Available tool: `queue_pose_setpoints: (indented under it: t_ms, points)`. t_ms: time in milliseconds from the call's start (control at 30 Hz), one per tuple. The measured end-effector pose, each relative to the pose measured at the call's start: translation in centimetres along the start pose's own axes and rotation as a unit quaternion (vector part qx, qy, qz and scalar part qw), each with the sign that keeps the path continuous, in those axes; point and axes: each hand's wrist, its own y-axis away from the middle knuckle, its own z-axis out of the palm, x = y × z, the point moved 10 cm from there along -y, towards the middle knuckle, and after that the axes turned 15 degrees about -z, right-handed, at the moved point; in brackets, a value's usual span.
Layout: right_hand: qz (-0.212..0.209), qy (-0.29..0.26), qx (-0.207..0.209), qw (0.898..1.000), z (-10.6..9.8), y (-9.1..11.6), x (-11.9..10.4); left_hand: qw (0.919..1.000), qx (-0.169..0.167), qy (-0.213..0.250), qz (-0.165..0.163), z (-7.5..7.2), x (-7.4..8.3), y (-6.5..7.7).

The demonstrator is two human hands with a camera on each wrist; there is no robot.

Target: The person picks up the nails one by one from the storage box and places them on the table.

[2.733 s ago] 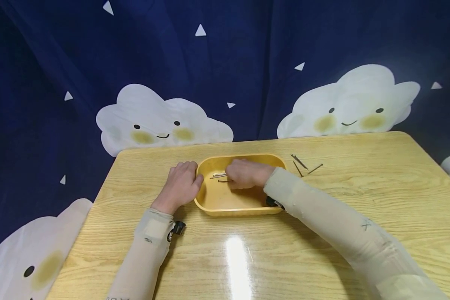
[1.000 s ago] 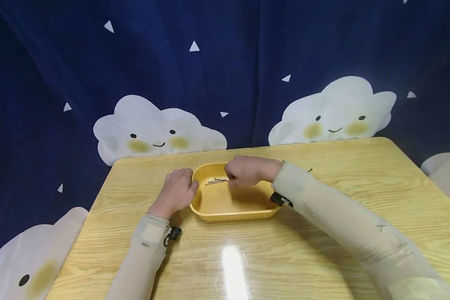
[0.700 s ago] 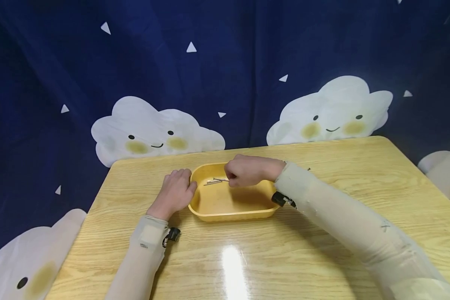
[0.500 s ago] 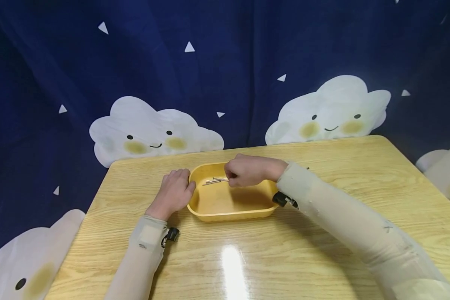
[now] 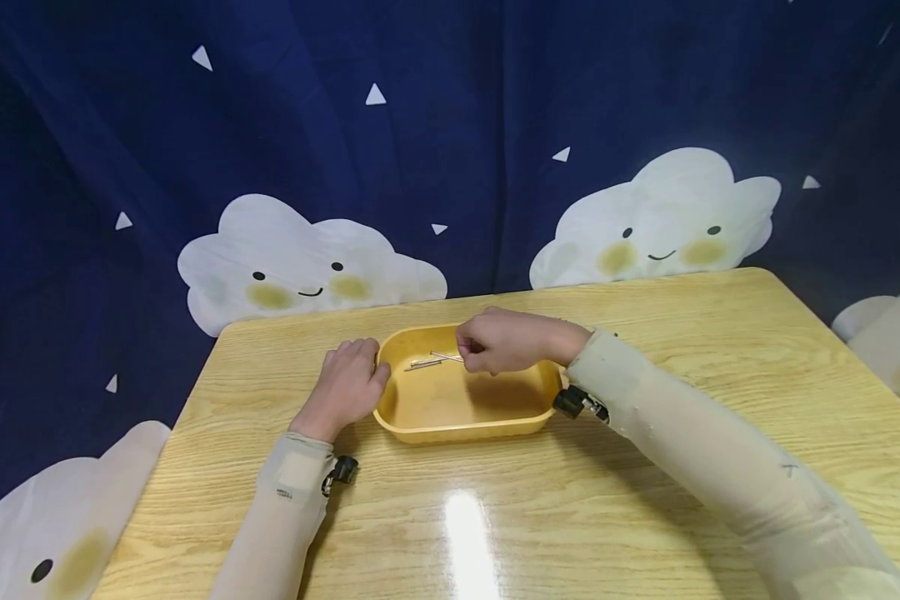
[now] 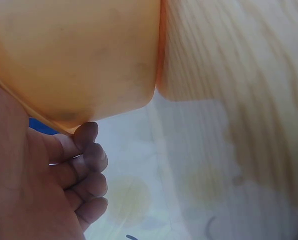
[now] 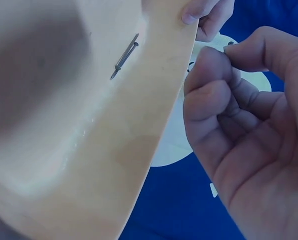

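A yellow plastic tray [image 5: 435,408] stands on the wooden table. My left hand [image 5: 348,385] grips its left rim; the thumb is over the edge, and in the left wrist view the curled fingers [image 6: 91,185] lie along the outside of the tray wall [image 6: 74,60]. Above the tray's right half, my right hand [image 5: 506,340] pinches a thin nail [image 5: 446,357] between thumb and fingertips, pointing left. Only the small dark end of it seems to show in the right wrist view. Two nails [image 7: 124,57] lie side by side on the tray floor, near its far wall.
Behind my right forearm, a nail head [image 5: 616,335] peeks out on the table [image 5: 682,350]; the rest there is hidden. A dark blue curtain [image 5: 390,150] with white clouds hangs at the table's back edge.
My right hand has lifted from the tray floor and drifted right, with the pinched nail moving along. My forearm now hides most of the nails on the table. The left hand keeps its grip.
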Motion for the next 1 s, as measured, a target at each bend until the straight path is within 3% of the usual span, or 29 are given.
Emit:
queue_pose_setpoints:
  t_ms: [700, 1000]
  points:
    - [0.0, -0.1, 0.042, 0.994, 0.8, 1.8, 0.9, 1.0, 0.0, 0.004, -0.001, 0.0, 0.0, 0.0]
    - [0.002, -0.177, 0.099, 0.979, 0.9, 2.6, 1.5, 1.0, 0.001, 0.006, 0.0, 0.0, 0.1, 0.2]
